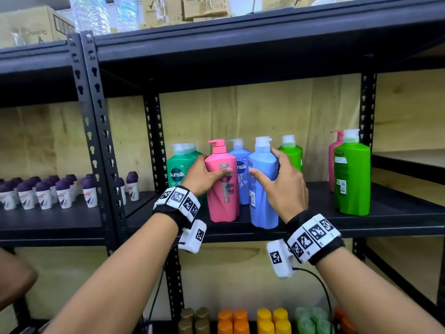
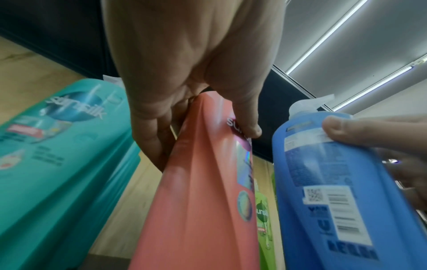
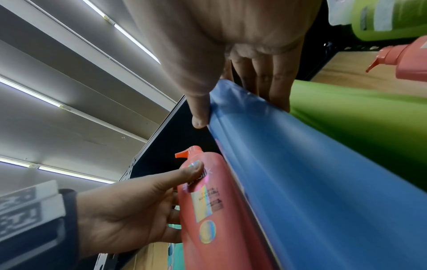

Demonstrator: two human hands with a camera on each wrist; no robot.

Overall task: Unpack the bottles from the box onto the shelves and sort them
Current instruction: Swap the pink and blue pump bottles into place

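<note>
Both hands hold pump bottles upright near the front edge of a black shelf [image 1: 397, 213].

The left hand [image 1: 202, 175] wraps the pink bottle [image 1: 222, 186], thumb across its label, fingers behind. Just to its right, the right hand [image 1: 283, 186] grips the light blue bottle [image 1: 262, 186], thumb on the front. Teal bottles [image 1: 178, 168] stand left of the left hand, a second blue bottle [image 1: 242, 169] behind, between the hands, and green bottles [image 1: 351, 179] right of the right hand.

From my feed, the boxes [image 1: 33, 25] top left get cropped, the bottom-edge caps [image 1: 272, 319] are blurry, and the left fingers [image 1: 199, 162] vanish behind the pink bottle [image 1: 222, 186].
</note>
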